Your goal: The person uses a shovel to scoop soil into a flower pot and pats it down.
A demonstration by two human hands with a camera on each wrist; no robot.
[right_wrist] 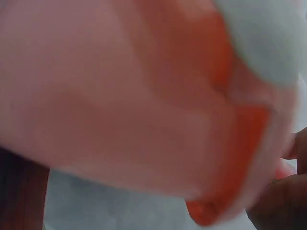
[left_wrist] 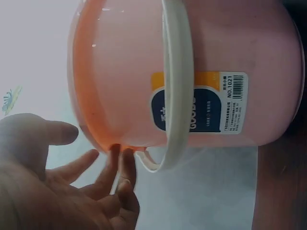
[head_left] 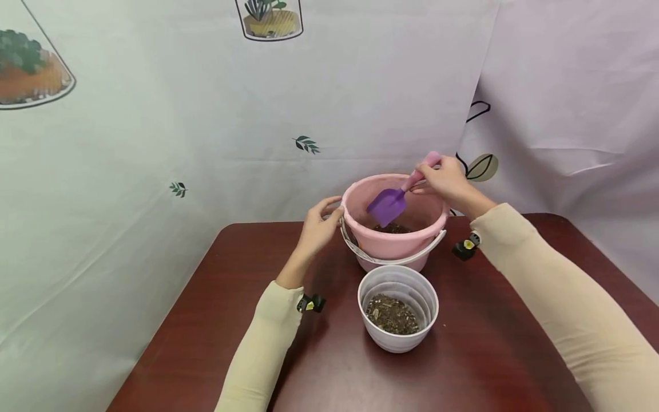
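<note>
A pink bucket (head_left: 396, 249) with a white handle (head_left: 360, 254) stands toward the back of the table, dark soil (head_left: 392, 228) at its bottom. Over its opening, my right hand (head_left: 448, 180) grips the pink handle of a toy shovel (head_left: 387, 206); the purple blade tilts down inside the rim and looks bare. In the right wrist view the bucket hides most of the hand. My left hand (head_left: 318, 226) touches the bucket's left rim with its fingertips (left_wrist: 113, 149), the thumb held apart from the wall. In front of the bucket sits a white pot (head_left: 399, 342) with soil in it.
The dark red-brown table (head_left: 329, 377) extends to both sides of the pot. Right behind the bucket hangs a pale printed cloth (head_left: 391, 86). A label (left_wrist: 230, 103) marks the bucket's side.
</note>
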